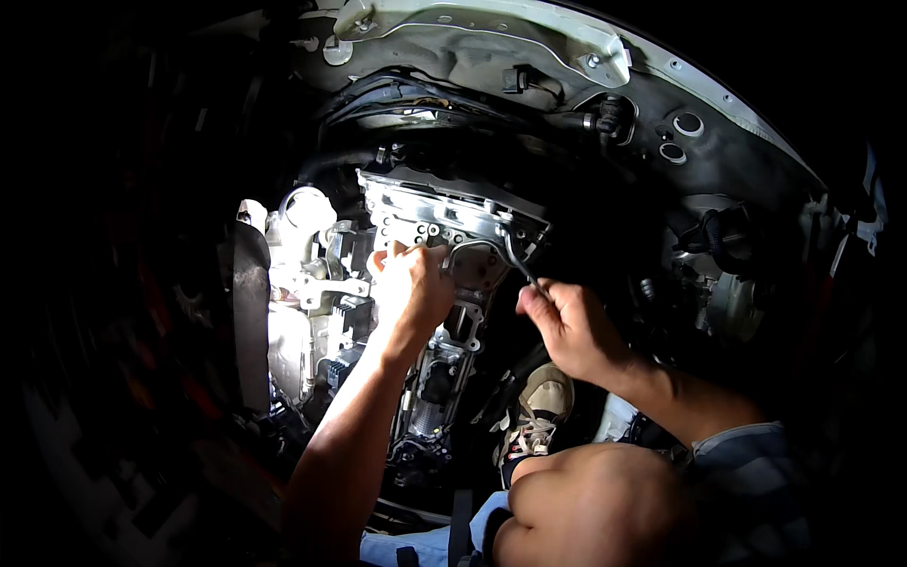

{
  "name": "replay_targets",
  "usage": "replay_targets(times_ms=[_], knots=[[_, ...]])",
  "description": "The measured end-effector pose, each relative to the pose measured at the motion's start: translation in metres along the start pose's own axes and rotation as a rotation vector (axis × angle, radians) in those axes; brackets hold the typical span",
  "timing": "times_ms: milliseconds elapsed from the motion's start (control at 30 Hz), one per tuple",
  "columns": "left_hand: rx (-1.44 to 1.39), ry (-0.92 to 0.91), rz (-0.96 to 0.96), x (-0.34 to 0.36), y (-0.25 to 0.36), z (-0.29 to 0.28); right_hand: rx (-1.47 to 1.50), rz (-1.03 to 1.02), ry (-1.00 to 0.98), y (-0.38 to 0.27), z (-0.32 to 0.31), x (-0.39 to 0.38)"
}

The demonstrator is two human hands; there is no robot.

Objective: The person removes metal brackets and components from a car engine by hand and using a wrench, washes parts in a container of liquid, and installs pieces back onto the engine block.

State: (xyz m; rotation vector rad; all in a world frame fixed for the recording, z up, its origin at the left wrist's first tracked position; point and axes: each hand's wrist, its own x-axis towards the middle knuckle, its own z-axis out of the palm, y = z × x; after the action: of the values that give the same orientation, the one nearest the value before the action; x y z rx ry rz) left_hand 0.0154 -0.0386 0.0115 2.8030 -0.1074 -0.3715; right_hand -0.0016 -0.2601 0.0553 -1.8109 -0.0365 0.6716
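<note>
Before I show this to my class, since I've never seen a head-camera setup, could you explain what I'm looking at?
There is no robot here, just a person's two bare hands. The one picture comes from a wide fisheye camera worn on their head, looking down, so straight edges bend near the rim. Instead of a tabletop, you see what looks like a vehicle's engine bay: a brightly lit metal assembly, with dark wiring beyond it. The right hand has its grip around a slim, bent tool. The left hand is at the assembly, fingers curled; whether it holds anything is hidden. Below is the person's shoe.
</note>
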Motion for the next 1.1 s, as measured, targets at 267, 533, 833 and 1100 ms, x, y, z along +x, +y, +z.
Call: replay_targets(times_ms=[267, 533, 833, 1100], knots=[[0.011, 0.063, 0.035, 0.005, 0.011, 0.008, 0.802, 0.689, -0.228, 0.031, 0.055, -0.027], [-0.018, 0.026, 0.011, 0.005, 0.012, 0.002, 0.904, 0.709, 0.006, 0.01, 0.082, -0.016], [0.028, -0.011, 0.012, 0.007, 0.009, 0.004, 0.952, 0.82, 0.134, -0.021, 0.08, -0.006], [-0.016, -0.03, -0.019, 0.013, 0.002, 0.006, 0.97, 0.606, 0.24, -0.008, 0.113, -0.006]])
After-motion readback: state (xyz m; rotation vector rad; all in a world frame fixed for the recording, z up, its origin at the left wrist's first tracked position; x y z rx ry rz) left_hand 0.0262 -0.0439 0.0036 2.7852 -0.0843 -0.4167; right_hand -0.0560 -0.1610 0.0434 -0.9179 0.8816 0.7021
